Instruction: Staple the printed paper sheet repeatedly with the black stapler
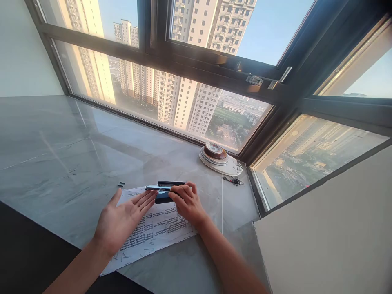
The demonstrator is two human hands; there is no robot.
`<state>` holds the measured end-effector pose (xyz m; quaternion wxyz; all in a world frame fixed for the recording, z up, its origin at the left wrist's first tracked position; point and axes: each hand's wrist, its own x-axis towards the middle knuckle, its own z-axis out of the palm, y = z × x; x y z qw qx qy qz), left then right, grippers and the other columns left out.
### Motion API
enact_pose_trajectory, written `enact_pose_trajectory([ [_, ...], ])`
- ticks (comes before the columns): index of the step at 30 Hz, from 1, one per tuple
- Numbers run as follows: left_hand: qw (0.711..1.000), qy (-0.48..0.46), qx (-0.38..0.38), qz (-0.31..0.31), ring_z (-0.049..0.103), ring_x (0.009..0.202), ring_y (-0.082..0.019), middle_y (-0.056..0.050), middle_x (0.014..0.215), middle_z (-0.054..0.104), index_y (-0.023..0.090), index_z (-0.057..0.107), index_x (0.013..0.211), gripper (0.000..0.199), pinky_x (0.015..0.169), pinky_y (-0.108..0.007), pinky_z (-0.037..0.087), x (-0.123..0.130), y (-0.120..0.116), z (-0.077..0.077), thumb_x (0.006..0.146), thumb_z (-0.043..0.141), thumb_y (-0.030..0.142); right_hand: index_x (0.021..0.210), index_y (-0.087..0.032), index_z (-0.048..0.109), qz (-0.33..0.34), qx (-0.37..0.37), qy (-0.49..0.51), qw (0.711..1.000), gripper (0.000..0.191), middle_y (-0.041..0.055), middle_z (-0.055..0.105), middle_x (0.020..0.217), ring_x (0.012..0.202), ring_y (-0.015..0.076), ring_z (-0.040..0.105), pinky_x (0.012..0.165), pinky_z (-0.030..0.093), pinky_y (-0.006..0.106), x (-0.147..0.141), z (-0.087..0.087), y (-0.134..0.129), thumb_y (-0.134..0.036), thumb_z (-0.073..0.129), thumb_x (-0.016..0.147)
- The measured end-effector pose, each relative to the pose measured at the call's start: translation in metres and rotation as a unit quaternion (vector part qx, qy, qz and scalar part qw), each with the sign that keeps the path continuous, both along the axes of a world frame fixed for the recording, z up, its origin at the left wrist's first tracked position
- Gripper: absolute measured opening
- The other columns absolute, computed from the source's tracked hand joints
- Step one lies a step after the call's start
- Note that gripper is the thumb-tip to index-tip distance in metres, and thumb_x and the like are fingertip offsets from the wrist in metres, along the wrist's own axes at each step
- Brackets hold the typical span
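Observation:
A dark stapler (pixel 163 198) is held above the printed paper (pixel 162 228), its top arm raised and a shiny metal strip showing between top and base. My right hand (pixel 188 204) grips it at its right end, fingers wrapped around it. My left hand (pixel 122 218) is turned palm up with its fingers stretched out, the fingertips at the stapler's left side under the metal strip. Loose staples (pixel 124 256) are scattered over the lower left of the paper. Two short dark staple strips (pixel 121 184) rest on the ledge beyond my left thumb.
A stack of plates (pixel 219 160) with a round brown-rimmed object on top stands by the window corner. A bunch of keys (pixel 234 180) lies in front of it. Small bits are strewn on the grey marbled ledge (pixel 92 163) at left. Dark window frames and a white wall (pixel 330 220) border it.

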<state>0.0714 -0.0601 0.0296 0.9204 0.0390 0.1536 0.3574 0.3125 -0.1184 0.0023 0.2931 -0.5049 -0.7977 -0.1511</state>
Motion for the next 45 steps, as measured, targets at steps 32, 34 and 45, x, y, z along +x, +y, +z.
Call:
enact_pose_trajectory([
  [32, 0.995, 0.092, 0.001, 0.041, 0.049, 0.134, -0.036, -0.025, 0.149, 0.046, 0.008, 0.029, 0.156, 0.065, 0.101, -0.046, 0.054, -0.026, -0.001, 0.019, 0.097, 0.047, 0.028, 0.11, -0.021, 0.049, -0.015, 0.033, 0.146, 0.989, 0.027, 0.009, 0.061, 0.103, 0.09, 0.0234, 0.051, 0.083, 0.041, 0.039, 0.005, 0.002, 0.007, -0.015, 0.055, 0.084],
  [34, 0.986, 0.156, 0.021, 0.055, 0.053, 0.131, -0.035, -0.023, 0.145, 0.052, 0.009, 0.033, 0.154, 0.061, 0.096, -0.045, 0.058, -0.038, 0.004, 0.029, 0.094, 0.045, 0.019, 0.111, -0.021, 0.049, 0.014, -0.009, 0.168, 0.986, 0.025, 0.0087, 0.061, 0.101, 0.09, 0.0235, 0.051, 0.082, 0.041, 0.039, 0.005, 0.005, 0.007, -0.02, 0.055, 0.087],
  [45, 0.949, 0.269, 0.154, 0.052, 0.057, 0.128, -0.028, -0.02, 0.138, 0.059, 0.005, 0.047, 0.142, 0.053, 0.095, -0.03, 0.059, -0.044, 0.048, 0.066, 0.089, 0.043, -0.003, 0.112, -0.022, 0.053, 0.085, -0.133, 0.138, 0.978, 0.029, 0.0071, 0.062, 0.101, 0.092, 0.0243, 0.052, 0.085, 0.041, 0.038, 0.006, 0.008, 0.011, -0.025, 0.061, 0.084],
])
